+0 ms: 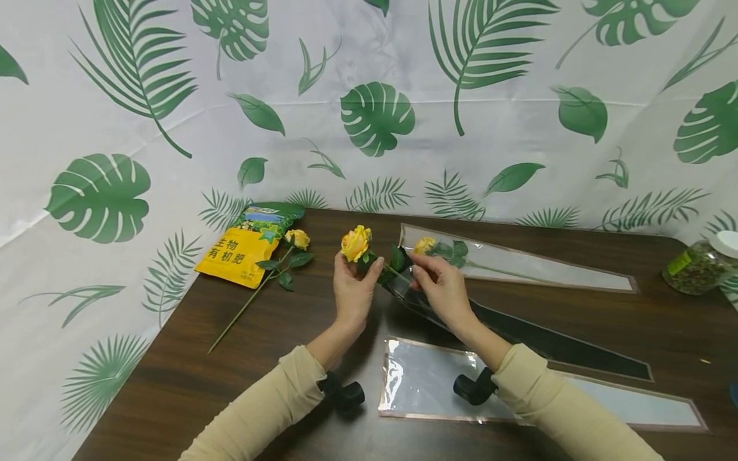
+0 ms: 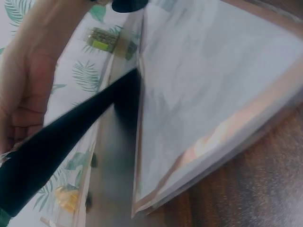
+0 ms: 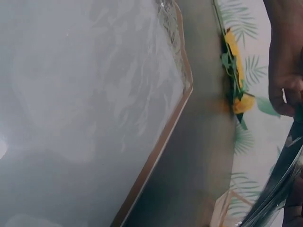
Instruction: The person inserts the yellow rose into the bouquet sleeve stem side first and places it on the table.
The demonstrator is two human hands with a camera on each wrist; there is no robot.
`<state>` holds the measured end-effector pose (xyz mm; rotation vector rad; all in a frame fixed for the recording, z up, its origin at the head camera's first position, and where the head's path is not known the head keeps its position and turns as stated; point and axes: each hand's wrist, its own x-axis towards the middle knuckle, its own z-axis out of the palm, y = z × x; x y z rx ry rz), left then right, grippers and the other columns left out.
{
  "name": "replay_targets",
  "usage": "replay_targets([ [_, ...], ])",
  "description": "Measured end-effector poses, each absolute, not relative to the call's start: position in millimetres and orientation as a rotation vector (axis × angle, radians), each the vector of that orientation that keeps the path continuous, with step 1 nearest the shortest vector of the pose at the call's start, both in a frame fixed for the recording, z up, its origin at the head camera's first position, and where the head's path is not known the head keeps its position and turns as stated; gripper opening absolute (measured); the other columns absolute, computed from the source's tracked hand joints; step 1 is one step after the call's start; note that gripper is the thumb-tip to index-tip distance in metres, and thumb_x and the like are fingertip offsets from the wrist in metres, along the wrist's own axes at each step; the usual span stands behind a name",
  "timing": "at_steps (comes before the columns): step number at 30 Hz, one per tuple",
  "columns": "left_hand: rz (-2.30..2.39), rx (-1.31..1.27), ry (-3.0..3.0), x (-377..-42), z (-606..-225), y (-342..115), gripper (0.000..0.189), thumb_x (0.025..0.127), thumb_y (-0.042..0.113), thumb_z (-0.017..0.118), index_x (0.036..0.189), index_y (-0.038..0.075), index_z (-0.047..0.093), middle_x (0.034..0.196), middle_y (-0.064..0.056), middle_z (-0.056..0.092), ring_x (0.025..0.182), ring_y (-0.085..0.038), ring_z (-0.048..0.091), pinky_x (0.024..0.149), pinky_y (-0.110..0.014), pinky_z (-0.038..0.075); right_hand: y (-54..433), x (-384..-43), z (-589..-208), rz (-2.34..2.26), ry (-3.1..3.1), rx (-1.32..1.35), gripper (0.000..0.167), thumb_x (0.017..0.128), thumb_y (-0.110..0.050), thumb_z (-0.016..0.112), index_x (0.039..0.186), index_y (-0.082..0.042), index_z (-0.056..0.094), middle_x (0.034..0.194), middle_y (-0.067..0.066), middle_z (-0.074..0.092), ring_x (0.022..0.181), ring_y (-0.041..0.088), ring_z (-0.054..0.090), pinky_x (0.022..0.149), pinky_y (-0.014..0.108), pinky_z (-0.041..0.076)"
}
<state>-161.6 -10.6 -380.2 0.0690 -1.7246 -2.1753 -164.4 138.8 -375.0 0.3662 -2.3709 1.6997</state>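
Note:
A yellow rose (image 1: 356, 244) stands in my left hand (image 1: 353, 288), its fingers and thumb around it just under the bloom. The stem runs rightward to the mouth of a long black flower sleeve (image 1: 553, 336) with a clear film front. At that mouth my right hand (image 1: 442, 288) pinches the sleeve's edge between thumb and fingertips. The black sleeve (image 2: 61, 142) slants across the left wrist view, tapering to a narrow end. In the right wrist view, its glossy film (image 3: 279, 189) shows at the lower right. The lower stem is hidden by the sleeve and right hand.
A white sleeve (image 1: 426, 378) lies in front on the dark wooden table (image 1: 173, 384). Behind, another white sleeve (image 1: 519, 259) holds a yellow rose (image 1: 425, 245). At left, a loose rose (image 1: 297, 239) lies by a yellow bag (image 1: 233, 256). A lidded jar (image 1: 697, 266) stands far right.

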Motion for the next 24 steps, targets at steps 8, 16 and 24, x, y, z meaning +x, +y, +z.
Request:
replay_targets([
  [8,-2.125,0.043,-1.891,-158,-386,-4,0.054,0.085,0.007,0.069,0.132,0.002,0.043,0.127,-0.016,0.056,0.113,-0.024,0.057,0.093,-0.032,0.048,139,-166,-372,1.598,-2.420,0.395,0.027,0.091,-0.002,0.058,0.118,0.003,0.063,0.088,0.015,0.060,0.067,0.015,0.063,0.061,0.018,0.052],
  [16,-2.012,0.021,-1.956,-153,-386,-17,0.044,0.099,0.026,0.048,0.139,0.009,0.042,0.126,-0.014,0.058,0.102,-0.014,0.057,0.079,-0.027,0.050,143,-168,-371,1.589,-2.402,0.393,0.028,0.090,-0.001,0.059,0.117,0.003,0.063,0.091,0.017,0.062,0.068,0.020,0.066,0.061,0.015,0.051],
  [24,-1.996,-0.051,-2.014,-157,-384,-20,0.027,0.093,0.015,0.060,0.113,-0.003,0.060,0.109,-0.019,0.065,0.090,-0.013,0.063,0.073,-0.014,0.048,143,-165,-368,1.578,-2.387,0.417,0.027,0.091,-0.002,0.058,0.118,0.000,0.063,0.086,0.014,0.061,0.067,0.017,0.064,0.061,0.018,0.052],
])
